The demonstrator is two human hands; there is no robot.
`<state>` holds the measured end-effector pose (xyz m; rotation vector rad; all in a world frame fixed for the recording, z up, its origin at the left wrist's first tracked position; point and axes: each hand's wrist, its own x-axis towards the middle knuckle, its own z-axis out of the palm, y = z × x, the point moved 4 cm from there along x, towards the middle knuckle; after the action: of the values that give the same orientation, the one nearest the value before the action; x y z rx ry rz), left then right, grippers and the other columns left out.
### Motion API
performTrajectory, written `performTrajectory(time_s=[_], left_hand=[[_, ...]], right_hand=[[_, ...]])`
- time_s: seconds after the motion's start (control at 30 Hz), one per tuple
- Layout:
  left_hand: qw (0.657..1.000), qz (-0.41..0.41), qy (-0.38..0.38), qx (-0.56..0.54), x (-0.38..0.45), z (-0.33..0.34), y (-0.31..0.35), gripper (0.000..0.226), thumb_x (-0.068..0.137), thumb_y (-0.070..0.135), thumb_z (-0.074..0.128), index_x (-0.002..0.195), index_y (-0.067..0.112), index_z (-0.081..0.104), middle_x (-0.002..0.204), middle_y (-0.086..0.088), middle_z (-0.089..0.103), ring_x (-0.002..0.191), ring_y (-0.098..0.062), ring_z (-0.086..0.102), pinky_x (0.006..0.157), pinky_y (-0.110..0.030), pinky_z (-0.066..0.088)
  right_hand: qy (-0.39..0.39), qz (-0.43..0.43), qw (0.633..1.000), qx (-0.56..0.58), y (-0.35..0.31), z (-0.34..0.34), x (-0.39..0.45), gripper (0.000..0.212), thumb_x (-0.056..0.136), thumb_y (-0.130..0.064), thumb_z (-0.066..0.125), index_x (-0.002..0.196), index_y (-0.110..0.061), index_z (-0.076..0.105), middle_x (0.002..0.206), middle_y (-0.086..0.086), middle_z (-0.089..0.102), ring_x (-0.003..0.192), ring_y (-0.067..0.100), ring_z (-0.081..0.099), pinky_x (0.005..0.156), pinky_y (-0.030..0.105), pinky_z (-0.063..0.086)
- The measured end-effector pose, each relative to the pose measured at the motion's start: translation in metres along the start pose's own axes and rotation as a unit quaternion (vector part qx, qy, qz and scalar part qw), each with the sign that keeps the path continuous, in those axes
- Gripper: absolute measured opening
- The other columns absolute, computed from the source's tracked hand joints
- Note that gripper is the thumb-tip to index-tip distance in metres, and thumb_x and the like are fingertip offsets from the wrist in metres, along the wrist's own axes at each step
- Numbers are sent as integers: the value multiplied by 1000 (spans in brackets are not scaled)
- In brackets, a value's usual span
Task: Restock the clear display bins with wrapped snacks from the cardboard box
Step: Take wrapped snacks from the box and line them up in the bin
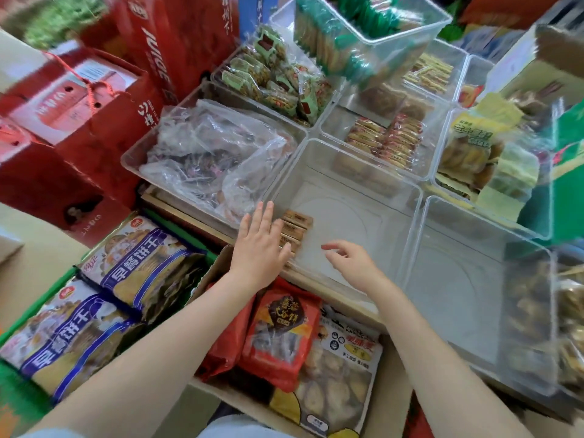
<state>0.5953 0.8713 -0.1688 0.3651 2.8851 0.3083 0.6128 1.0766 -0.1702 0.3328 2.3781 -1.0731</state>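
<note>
The left hand [260,240] is lying flat with its fingers straight, pressing against the near-left wall of the clear bin [407,197] just where a short row of brown wrapped snacks [295,230] is standing inside, while the right hand [350,260] is hovering over the bin floor with its fingers loosely curled and holding nothing. Judging by that small row in one corner and the bare floor beside it, the restocking of this bin is only getting started, and most of it is waiting to be filled. Going from the left, red gift cartons [72,121] are crowding the far corner, blue biscuit bags [126,279] are lying in front of them, and a bin of crumpled clear plastic [215,153] is sitting just beside the one being filled. Below the forearms, the cardboard box [218,267] is holding a red snack pack [281,330] and a clear bag of pastries [338,374], so plenty of stock looks to be left. To the right, a second empty bin [474,295] is touching the first and probably needs filling too. Farther back, bins of green-wrapped snacks [278,74] and stacked biscuits [388,137] are looking well supplied. The bin's tall walls are standing in the way, so each reach probably has to go over the rim.
</note>
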Motion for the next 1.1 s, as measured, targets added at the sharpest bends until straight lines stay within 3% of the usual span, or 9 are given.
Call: performTrajectory(time_s=[0.07, 0.17, 0.23, 0.33, 0.5, 0.63, 0.8, 0.97, 1.1], left_hand=[[1000, 10, 4, -14, -17, -10, 22, 54, 103, 41, 35, 144, 10, 48, 164, -20, 22, 154, -31, 13, 124, -48, 5], [995, 82, -3, -55, -52, -15, 83, 52, 91, 42, 29, 105, 10, 69, 110, -12, 69, 109, -33, 63, 99, -43, 40], [985, 139, -61, -77, -85, -15, 144, 46, 93, 44, 31, 102, 17, 67, 100, -2, 70, 98, -30, 65, 80, -36, 44], [957, 257, -117, -71, -134, -13, 245, 45, 91, 48, 29, 103, 23, 65, 103, 0, 68, 100, -27, 64, 73, -33, 40], [894, 401, -138, -148, -208, 6, 390, 52, 96, 46, 40, 141, 23, 51, 140, -1, 54, 123, -27, 56, 94, -39, 49], [871, 443, -112, -182, -254, 28, 465, 63, 97, 52, 42, 153, 24, 37, 162, 2, 30, 146, -22, 30, 115, -39, 32], [896, 412, -101, -134, -277, 58, 508, 70, 96, 55, 37, 159, 27, 24, 169, 10, 6, 155, -13, -2, 126, -42, 9], [908, 401, -58, -107, -277, 67, 506, 69, 94, 59, 28, 158, 34, 25, 168, 18, 3, 155, -11, -6, 121, -43, 11], [917, 388, -53, -79, -279, 61, 508, 69, 93, 61, 25, 158, 37, 23, 167, 20, 2, 155, -12, -7, 122, -46, 11]], right_hand=[[23, -28, 999, 23, 10, -21, -52, 16, 97, -30, 57, 108, -35, 68, 101, -6, 67, 98, 17, 64, 89, 33, 50], [60, -53, 995, 55, 29, -54, -148, 11, 93, -28, 67, 102, -33, 73, 90, -9, 69, 81, 5, 64, 79, 23, 51], [103, -52, 993, 41, 52, -78, -210, 12, 90, -26, 71, 101, -29, 75, 86, -10, 69, 74, 2, 61, 75, 21, 51], [214, -42, 975, 47, 98, -120, -289, 12, 88, -18, 73, 99, -23, 76, 78, -9, 67, 66, 5, 59, 66, 18, 48], [407, 16, 911, 66, 202, -178, -411, 8, 88, -14, 73, 93, -19, 76, 72, -13, 64, 61, -4, 56, 57, 7, 40], [448, 67, 891, 9, 289, -201, -470, 5, 92, -21, 68, 90, -23, 73, 85, -14, 68, 79, 2, 61, 71, 13, 48], [346, 184, 917, -74, 384, -218, -479, 8, 96, -25, 60, 101, -24, 67, 101, -3, 60, 92, 19, 60, 71, 28, 46], [152, 311, 917, -198, 441, -218, -450, 44, 95, -6, 55, 138, -14, 52, 137, 13, 51, 115, 30, 56, 88, 37, 52], [41, 330, 900, -282, 460, -204, -427, 62, 95, -3, 49, 153, -19, 33, 150, 15, 39, 135, 33, 41, 99, 41, 42]])
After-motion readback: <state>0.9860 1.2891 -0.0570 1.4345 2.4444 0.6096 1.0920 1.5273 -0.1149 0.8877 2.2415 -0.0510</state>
